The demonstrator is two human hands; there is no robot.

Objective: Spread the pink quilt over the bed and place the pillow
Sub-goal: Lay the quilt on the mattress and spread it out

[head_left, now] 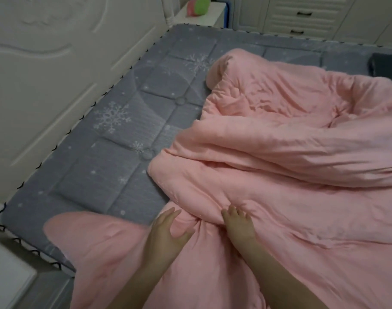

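The pink quilt lies bunched in thick folds over the right and near part of the grey snowflake mattress. One pink flap hangs over the near edge at lower left. My left hand rests on the quilt with straight, spread fingers. Just to its right, my right hand digs its curled fingers into a gathered fold of the quilt. No pillow is clearly in view.
A cream headboard runs along the left side of the mattress. A white nightstand with a pink and green object stands at the far corner, white drawers behind. A dark cloth lies at the far right.
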